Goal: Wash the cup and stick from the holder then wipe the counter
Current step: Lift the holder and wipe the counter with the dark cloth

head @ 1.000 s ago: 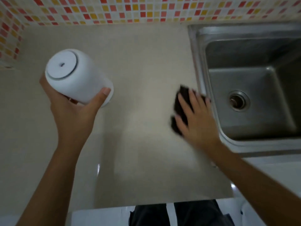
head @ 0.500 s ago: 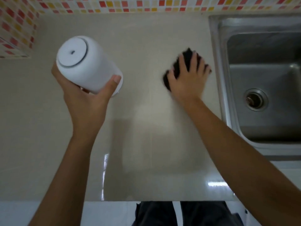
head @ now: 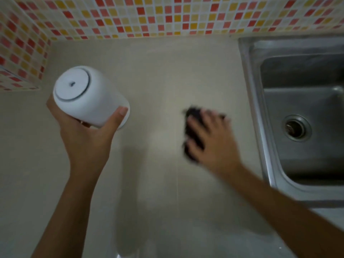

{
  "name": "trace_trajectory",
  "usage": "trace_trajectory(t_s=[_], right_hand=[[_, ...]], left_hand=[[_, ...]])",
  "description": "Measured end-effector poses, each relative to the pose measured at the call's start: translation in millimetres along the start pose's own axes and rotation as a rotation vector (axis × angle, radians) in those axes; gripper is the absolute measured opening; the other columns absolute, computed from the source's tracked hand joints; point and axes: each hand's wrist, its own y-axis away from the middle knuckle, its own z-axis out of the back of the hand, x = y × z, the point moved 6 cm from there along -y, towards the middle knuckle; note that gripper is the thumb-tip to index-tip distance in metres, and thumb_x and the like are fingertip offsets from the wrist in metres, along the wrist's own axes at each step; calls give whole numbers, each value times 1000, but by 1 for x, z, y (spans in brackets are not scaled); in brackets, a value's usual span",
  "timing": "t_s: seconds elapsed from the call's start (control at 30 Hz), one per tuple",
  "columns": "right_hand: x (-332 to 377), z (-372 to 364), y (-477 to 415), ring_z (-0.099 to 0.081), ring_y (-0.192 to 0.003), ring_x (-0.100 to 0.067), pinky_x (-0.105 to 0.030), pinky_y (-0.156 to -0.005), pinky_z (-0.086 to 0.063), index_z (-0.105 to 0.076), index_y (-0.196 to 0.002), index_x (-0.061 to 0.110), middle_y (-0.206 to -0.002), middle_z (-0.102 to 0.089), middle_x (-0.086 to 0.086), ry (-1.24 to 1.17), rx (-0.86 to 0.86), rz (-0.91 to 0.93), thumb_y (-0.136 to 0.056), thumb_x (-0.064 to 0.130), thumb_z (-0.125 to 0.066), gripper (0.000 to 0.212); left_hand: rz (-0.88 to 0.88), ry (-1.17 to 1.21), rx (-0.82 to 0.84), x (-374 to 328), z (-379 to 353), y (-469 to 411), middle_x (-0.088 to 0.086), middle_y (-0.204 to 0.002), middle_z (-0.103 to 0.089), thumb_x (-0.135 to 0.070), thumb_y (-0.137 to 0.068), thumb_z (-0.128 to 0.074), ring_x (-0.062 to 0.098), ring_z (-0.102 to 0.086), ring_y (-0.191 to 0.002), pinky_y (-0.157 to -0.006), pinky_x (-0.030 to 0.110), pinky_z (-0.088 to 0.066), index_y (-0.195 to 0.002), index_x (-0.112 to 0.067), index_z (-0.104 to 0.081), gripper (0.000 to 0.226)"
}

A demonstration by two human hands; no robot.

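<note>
Left hand [head: 87,144] grip clamped on one white holder [head: 87,97]; right hand [head: 214,144] flat, pressing one dark cloth [head: 191,123] on counter [head: 158,75].

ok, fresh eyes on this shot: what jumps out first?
The white cup, held tilted above the counter in the left hand, bottom toward the camera. Then the blurred right hand pressing a dark cloth flat on the counter, beside the steel sink at the right. Red and yellow wall tiles run along the back.
</note>
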Motion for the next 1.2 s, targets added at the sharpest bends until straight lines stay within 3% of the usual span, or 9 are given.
trace_trajectory(t_s=[0.1, 0.2, 0.27, 0.4, 0.5, 0.67, 0.8, 1.07, 1.2], right_hand=[[-82, 13, -98, -30, -136, -38, -57, -114, -15, -39, -144, 25, -150, -36, -15, 104, -66, -351, -92, 56, -32, 61], [-71, 6, -169, -21, -140, -38, -57, -114, -7, -28, -149, 26, -155, -25, -15, 136, -14, -583, -92, 56, -20, 65], [-14, -8, -190, -25, -136, -39, -59, -112, -10, -33, -146, 24, -153, -29, -16, 130, -7, -491, -90, 55, -22, 66], [122, -36, -145, -18, -140, -36, -55, -114, -8, -27, -148, 23, -154, -25, -14, 8, 74, 1, -82, 62, -42, 79], [130, -30, -82, -26, -139, -35, -53, -114, -13, -41, -142, 24, -150, -35, -10, -139, 40, 182, -83, 53, -52, 68], [-10, -3, -76, -40, -131, -36, -54, -111, -20, -53, -136, 24, -144, -46, -15, -1, -84, -63, -87, 53, -46, 57], [-90, 12, -130, -22, -142, -32, -52, -117, -8, -34, -147, 29, -154, -29, -10, 71, 19, -314, -91, 60, -25, 65], [-24, 21, -3, -27, -141, -33, -51, -117, -9, -40, -144, 26, -154, -31, -11, -42, -31, -113, -87, 46, -47, 61], [-9, 28, 93, -12, -147, -27, -50, -118, -6, -29, -149, 31, -159, -17, -4, -50, 116, -24, -85, 45, -49, 68]], left_hand=[[3, 30, -8, 1, 0, 2, -6, -140, -45, -26, -71, -84, 2, -51, -124, -102, 34, -49, -143, -10, -24, 95], [-13, 41, 2, 0, -2, 1, -15, -134, -46, -30, -70, -84, -1, -51, -123, -102, 31, -49, -143, -11, -25, 96], [-27, 56, 12, -2, -7, -2, -9, -137, -46, -30, -71, -84, 2, -51, -124, -101, 33, -50, -143, -10, -25, 95], [-48, 66, 19, -11, -21, -9, -6, -139, -43, -24, -73, -81, 5, -49, -127, -100, 35, -50, -143, -8, -24, 92], [-45, 69, 28, -10, -31, -12, -6, -140, -43, -28, -73, -82, 6, -49, -128, -101, 37, -50, -143, -10, -24, 93], [5, 95, 50, 0, -46, -7, -6, -138, -46, -26, -71, -85, 1, -52, -123, -100, 27, -49, -141, -15, -27, 92], [44, 122, 98, 4, -64, 5, -14, -133, -48, -33, -64, -87, 0, -53, -120, -100, 26, -49, -143, -18, -27, 101], [25, 107, 187, 0, -103, 28, -21, -130, -47, -33, -61, -89, -4, -50, -122, -103, 35, -47, -138, -25, -30, 98], [51, 178, 276, -5, -128, 51, -25, -130, -44, -29, -62, -88, -10, -47, -121, -102, 17, -43, -136, -27, -29, 95]])
